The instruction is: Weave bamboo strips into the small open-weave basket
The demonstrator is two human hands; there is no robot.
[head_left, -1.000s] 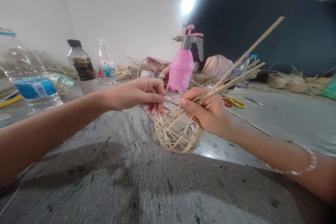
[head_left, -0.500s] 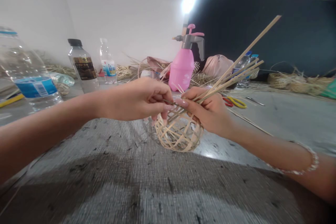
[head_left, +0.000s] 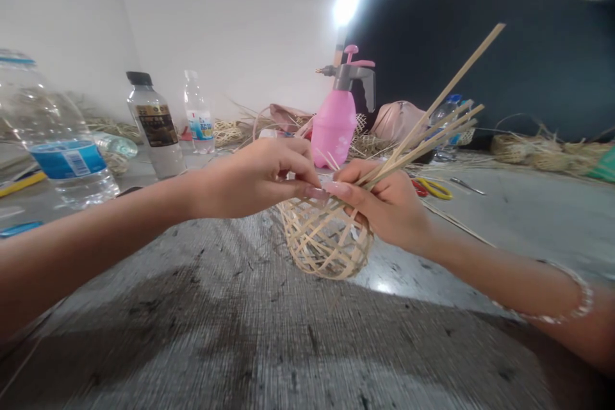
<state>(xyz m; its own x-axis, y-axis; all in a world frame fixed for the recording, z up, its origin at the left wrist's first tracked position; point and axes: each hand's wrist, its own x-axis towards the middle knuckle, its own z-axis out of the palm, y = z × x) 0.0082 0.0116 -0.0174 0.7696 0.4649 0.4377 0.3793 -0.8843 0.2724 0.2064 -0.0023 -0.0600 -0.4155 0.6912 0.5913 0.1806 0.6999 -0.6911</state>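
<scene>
open-weave basket (head_left: 329, 246) is held at the desk (head_left: 307, 339), its rounded body formed, long strips (head_left: 418, 150) left unworked. the right hand (head_left: 389, 208) clasps basket and strips; the left hand (head_left: 269, 179) pinches beside it, probably on a strip, though fingertips hide it.

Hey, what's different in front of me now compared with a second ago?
Your left hand has moved rightward over the woven basket, bringing its fingertips closer to those of your right hand. The long strip has tilted slightly, its tip shifting left. Your right hand still grips the basket and strips; the pink spray bottle still stands behind.
</scene>
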